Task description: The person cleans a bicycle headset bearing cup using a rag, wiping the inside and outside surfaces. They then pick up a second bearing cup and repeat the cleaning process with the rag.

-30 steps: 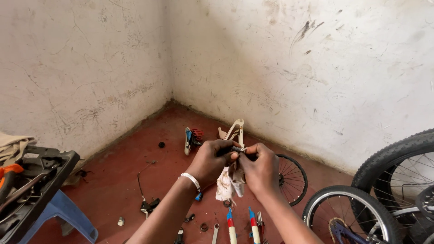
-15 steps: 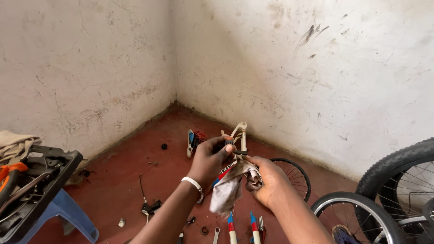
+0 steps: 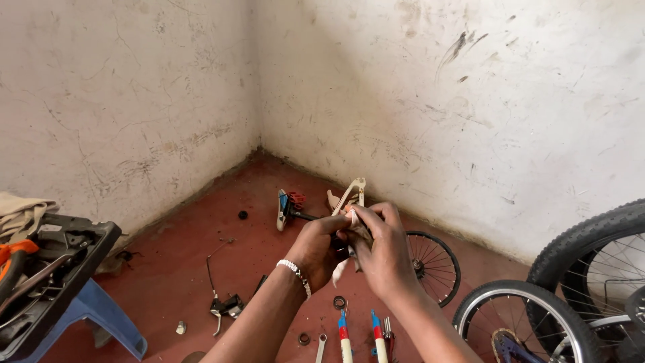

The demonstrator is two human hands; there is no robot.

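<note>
Both hands pinch cream bike part [image 3: 354,195] w/ rag: left hand [image 3: 321,247] below, right hand [image 3: 380,250] beside; part's long axis upright.

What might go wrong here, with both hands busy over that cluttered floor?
The left hand and right hand pinch a small cream bicycle part with a rag; it might slip and drop among the loose washers below. Kneeling or shifting could also knock the small spoked wheel.
</note>
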